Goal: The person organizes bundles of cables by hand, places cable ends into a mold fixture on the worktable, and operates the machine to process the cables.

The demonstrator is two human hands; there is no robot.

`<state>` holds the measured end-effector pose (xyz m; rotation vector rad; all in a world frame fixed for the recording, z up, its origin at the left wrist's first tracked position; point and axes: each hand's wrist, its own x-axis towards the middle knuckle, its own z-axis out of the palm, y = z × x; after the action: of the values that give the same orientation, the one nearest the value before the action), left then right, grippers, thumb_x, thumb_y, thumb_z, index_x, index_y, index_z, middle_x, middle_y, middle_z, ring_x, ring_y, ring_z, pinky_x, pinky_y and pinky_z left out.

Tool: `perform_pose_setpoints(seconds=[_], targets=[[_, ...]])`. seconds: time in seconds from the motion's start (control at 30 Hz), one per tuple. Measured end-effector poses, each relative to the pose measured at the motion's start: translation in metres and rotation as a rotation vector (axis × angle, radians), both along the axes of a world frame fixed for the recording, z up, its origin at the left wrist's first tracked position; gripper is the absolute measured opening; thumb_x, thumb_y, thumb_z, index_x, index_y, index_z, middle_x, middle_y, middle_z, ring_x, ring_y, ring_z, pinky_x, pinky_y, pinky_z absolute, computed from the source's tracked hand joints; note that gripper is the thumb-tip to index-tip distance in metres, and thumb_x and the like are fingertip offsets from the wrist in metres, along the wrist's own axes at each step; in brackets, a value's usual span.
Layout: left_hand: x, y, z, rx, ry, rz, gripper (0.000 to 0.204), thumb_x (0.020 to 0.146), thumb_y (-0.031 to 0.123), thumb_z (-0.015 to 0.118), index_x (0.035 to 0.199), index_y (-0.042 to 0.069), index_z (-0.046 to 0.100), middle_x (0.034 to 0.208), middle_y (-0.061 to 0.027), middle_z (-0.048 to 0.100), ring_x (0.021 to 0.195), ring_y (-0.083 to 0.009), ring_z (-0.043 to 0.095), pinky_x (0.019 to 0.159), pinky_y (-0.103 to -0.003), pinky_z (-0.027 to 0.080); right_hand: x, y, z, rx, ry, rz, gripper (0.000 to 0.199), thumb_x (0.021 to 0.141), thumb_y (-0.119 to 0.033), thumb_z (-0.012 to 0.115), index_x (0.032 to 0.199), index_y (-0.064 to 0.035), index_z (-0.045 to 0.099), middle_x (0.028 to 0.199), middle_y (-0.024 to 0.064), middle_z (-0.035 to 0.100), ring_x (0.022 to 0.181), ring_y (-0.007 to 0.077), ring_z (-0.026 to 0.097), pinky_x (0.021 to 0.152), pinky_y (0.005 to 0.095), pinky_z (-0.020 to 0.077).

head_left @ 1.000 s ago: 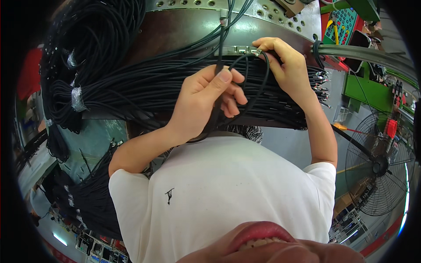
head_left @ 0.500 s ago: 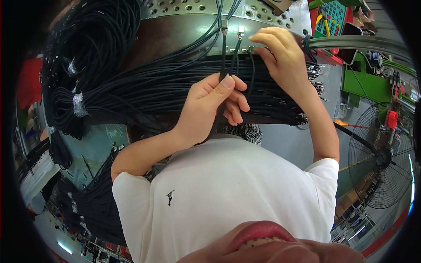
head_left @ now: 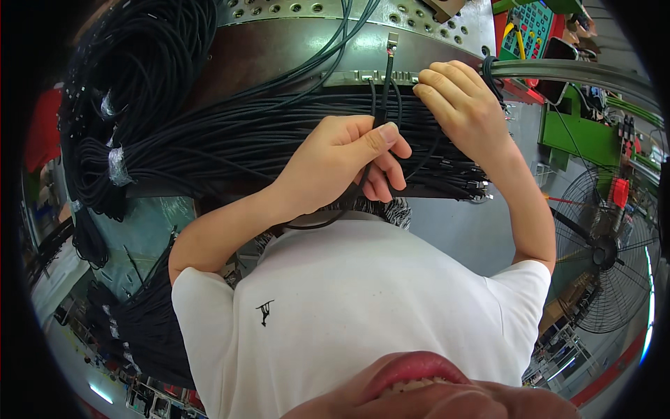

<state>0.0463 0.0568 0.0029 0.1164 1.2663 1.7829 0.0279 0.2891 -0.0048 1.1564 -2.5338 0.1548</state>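
My left hand (head_left: 349, 157) is closed around a black cable (head_left: 384, 87), thumb on top and the other fingers curled beneath. The cable stands up beyond my grip and ends in a small metal-and-white connector (head_left: 392, 43). Just behind it lies a narrow metal strip (head_left: 342, 78) with small clips, where two thinner cable branches reach up. At the strip's right end my right hand (head_left: 460, 105) has its fingers pressed together; what they hold is hidden. A thin black cable curves down from below that hand toward my left one.
Long bundles of black cables (head_left: 230, 140) cover the bench, tied with clear wrap (head_left: 118, 166) at left. Coiled cable (head_left: 157, 56) is piled behind them. A perforated metal plate (head_left: 279, 10) lies at the back. A curved metal rail (head_left: 572, 68) and a caged fan (head_left: 601, 250) stand at right.
My left hand has shifted slightly right with the cable. My right hand's fingers have closed at the strip's right end. A second upright white connector no longer shows.
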Motion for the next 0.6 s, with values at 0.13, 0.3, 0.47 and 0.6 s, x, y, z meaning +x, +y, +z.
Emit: perform_pose_setpoints(seconds=[0.13, 0.3, 0.47, 0.6], targets=[[0.001, 0.003, -0.001, 0.006, -0.051, -0.039, 0.037, 0.100, 0.032, 0.044, 0.096, -0.001, 0.060, 0.074, -0.0119, 0.067, 0.057, -0.0144, 0.064, 0.052, -0.022, 0.049, -0.015, -0.009, 0.012, 0.144, -0.047, 0.030, 0.009, 0.067, -0.008, 0.060, 0.071, -0.0069, 0.052, 0.074, 0.0032, 0.051, 0.080, 0.0186, 0.055, 0.080, 0.0285, 0.0462], [-0.009, 0.011, 0.007, 0.018, -0.164, -0.063, 0.037, 0.099, 0.030, 0.045, 0.095, -0.003, 0.060, 0.072, -0.0137, 0.066, 0.055, -0.0158, 0.064, 0.050, -0.022, 0.049, -0.018, -0.004, 0.028, 0.035, -0.026, 0.044, 0.019, 0.070, -0.010, 0.060, 0.088, -0.0056, 0.059, 0.087, 0.0029, 0.059, 0.090, 0.0191, 0.058, 0.080, 0.0300, 0.0480], [-0.010, 0.021, 0.030, -0.073, 0.034, -0.405, 0.034, 0.094, 0.028, 0.053, 0.087, -0.003, 0.066, 0.069, -0.0110, 0.066, 0.053, -0.0137, 0.061, 0.051, -0.023, 0.046, -0.003, 0.010, 0.018, 0.039, 0.100, -0.049, 0.023, 0.070, -0.005, 0.066, 0.091, -0.0036, 0.060, 0.090, 0.0043, 0.062, 0.087, 0.0211, 0.061, 0.075, 0.0297, 0.0508], [-0.020, 0.002, 0.030, -0.226, 0.858, -0.395, 0.030, 0.093, 0.028, 0.057, 0.090, 0.000, 0.066, 0.070, -0.0097, 0.064, 0.053, -0.0154, 0.058, 0.051, -0.028, 0.044, 0.002, 0.014, -0.006, -0.455, -0.207, -0.275, 0.016, 0.078, 0.000, 0.069, 0.092, -0.0006, 0.061, 0.091, 0.0122, 0.064, 0.082, 0.0257, 0.062, 0.072, 0.0310, 0.0499]])
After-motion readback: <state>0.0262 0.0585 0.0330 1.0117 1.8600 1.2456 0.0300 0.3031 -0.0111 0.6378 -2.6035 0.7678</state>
